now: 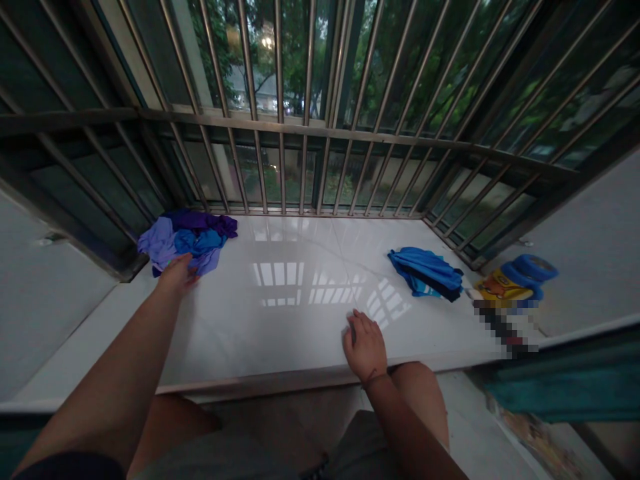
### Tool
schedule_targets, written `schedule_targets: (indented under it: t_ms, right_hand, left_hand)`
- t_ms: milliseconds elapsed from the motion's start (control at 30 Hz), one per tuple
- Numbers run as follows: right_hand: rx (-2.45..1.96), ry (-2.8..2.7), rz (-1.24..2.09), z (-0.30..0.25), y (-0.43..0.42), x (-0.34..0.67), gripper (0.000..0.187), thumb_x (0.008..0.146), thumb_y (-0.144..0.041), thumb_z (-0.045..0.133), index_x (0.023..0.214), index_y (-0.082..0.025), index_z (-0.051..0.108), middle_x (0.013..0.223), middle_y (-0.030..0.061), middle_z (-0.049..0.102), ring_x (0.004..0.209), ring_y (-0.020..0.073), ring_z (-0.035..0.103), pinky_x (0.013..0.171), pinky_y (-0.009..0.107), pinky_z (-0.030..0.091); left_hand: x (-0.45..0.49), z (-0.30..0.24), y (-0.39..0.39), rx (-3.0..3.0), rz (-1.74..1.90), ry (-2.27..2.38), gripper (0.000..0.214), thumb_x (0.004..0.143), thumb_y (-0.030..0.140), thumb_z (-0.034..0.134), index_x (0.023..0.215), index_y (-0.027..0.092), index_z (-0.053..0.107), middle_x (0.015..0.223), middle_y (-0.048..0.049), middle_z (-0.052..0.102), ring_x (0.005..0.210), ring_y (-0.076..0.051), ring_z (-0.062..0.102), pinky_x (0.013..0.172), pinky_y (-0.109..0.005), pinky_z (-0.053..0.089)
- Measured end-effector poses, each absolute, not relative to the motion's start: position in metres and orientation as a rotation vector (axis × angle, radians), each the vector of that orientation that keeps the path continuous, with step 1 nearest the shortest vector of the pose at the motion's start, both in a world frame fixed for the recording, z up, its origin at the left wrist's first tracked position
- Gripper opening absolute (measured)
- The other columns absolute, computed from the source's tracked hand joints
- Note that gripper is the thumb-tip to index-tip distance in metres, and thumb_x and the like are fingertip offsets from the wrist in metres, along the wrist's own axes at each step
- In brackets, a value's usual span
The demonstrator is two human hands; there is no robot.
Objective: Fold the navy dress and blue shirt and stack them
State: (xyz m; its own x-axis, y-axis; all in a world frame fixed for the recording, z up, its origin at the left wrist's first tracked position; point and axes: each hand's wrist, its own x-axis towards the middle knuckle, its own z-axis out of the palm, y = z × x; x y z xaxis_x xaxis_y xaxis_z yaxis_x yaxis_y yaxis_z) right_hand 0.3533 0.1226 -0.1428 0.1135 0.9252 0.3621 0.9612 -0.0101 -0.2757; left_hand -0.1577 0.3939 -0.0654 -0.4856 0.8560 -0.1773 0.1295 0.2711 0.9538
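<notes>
My left hand reaches to the near edge of a crumpled heap of purple, lilac and blue clothes at the left end of the white sill. Its fingers are stretched out and slightly blurred; whether they touch the cloth is hard to make out. My right hand rests by the front edge of the sill, loosely bent with the thumb apart and nothing in it. Beyond it to the right lies a folded blue garment with a dark band.
Metal window bars close off the back and both sides. At the right end of the glossy sill stands a blue and yellow container, beside a pixelated dark item. A teal curtain hangs at lower right.
</notes>
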Motion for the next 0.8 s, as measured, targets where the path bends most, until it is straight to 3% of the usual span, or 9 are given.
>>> schedule_targets:
  t_ms: [100, 233, 433, 567, 667, 733, 800]
  right_hand:
    - [-1.961, -1.835, -0.086, -0.139, 0.123, 0.353, 0.039, 0.105, -0.023, 0.051, 0.135, -0.019, 0.076, 0.156, 0.0150, 0.072, 0.148, 0.0331, 0.064, 0.130, 0.057, 0.044]
    - [-1.984, -1.828, -0.042, -0.137, 0.123, 0.353, 0.041, 0.103, -0.022, 0.052, 0.136, -0.019, 0.077, 0.156, 0.0154, 0.072, 0.149, 0.0331, 0.063, 0.131, 0.058, 0.043]
    - [-1.990, -1.807, -0.026, -0.139, 0.123, 0.355, 0.042, 0.102, -0.023, 0.053, 0.137, -0.018, 0.076, 0.158, 0.0162, 0.071, 0.150, 0.0335, 0.063, 0.132, 0.058, 0.042]
    - [-1.980, -1.804, -0.037, -0.140, 0.123, 0.356, 0.039, 0.104, -0.024, 0.051, 0.133, -0.019, 0.075, 0.155, 0.0168, 0.072, 0.148, 0.0346, 0.065, 0.131, 0.057, 0.044]
    - [-1.961, -1.798, -0.059, -0.138, 0.124, 0.357, 0.036, 0.103, -0.024, 0.051, 0.130, -0.022, 0.076, 0.153, 0.0158, 0.074, 0.146, 0.0347, 0.067, 0.130, 0.055, 0.046]
    - [-1.941, -1.805, -0.067, -0.137, 0.124, 0.357, 0.036, 0.103, -0.023, 0.051, 0.128, -0.022, 0.076, 0.151, 0.0163, 0.075, 0.145, 0.0353, 0.068, 0.128, 0.055, 0.048]
    - [-1.917, -1.817, -0.072, -0.135, 0.125, 0.356, 0.037, 0.102, -0.023, 0.050, 0.128, -0.020, 0.076, 0.150, 0.0182, 0.076, 0.143, 0.0372, 0.069, 0.127, 0.056, 0.049]
  left_hand:
    - [-0.158, -0.062, 0.410, 0.799, 1.243, 1.729, 0.011, 0.106, 0.026, 0.058, 0.101, 0.022, 0.049, 0.096, -0.0025, 0.068, 0.086, -0.017, 0.066, 0.089, -0.045, 0.066]
    - [-0.156, -0.062, 0.412, 0.718, 1.297, 1.692, 0.014, 0.102, 0.012, 0.051, 0.094, 0.022, 0.045, 0.099, -0.0042, 0.067, 0.088, -0.017, 0.068, 0.095, -0.049, 0.065]
    - [-0.159, -0.043, 0.405, 0.769, 1.440, 1.596, 0.005, 0.101, 0.019, 0.057, 0.097, 0.020, 0.055, 0.098, -0.0057, 0.071, 0.106, -0.022, 0.072, 0.115, -0.059, 0.062]
    - [-0.167, 0.013, 0.396, 0.871, 1.599, 1.437, 0.010, 0.102, 0.026, 0.059, 0.106, 0.017, 0.061, 0.112, -0.0061, 0.078, 0.120, -0.020, 0.071, 0.132, -0.061, 0.051]
    - [-0.169, 0.075, 0.372, 0.974, 1.751, 1.227, 0.021, 0.103, 0.031, 0.060, 0.117, 0.017, 0.066, 0.127, -0.0021, 0.081, 0.147, -0.024, 0.062, 0.138, -0.063, 0.039]
    - [-0.162, 0.112, 0.342, 1.098, 1.840, 0.945, 0.022, 0.103, 0.029, 0.060, 0.118, 0.017, 0.069, 0.125, 0.0023, 0.083, 0.161, -0.029, 0.051, 0.139, -0.067, 0.029]
    - [-0.146, 0.141, 0.303, 1.231, 1.850, 0.733, 0.024, 0.108, 0.032, 0.056, 0.116, 0.018, 0.073, 0.114, 0.0071, 0.084, 0.161, -0.031, 0.052, 0.140, -0.066, 0.024]
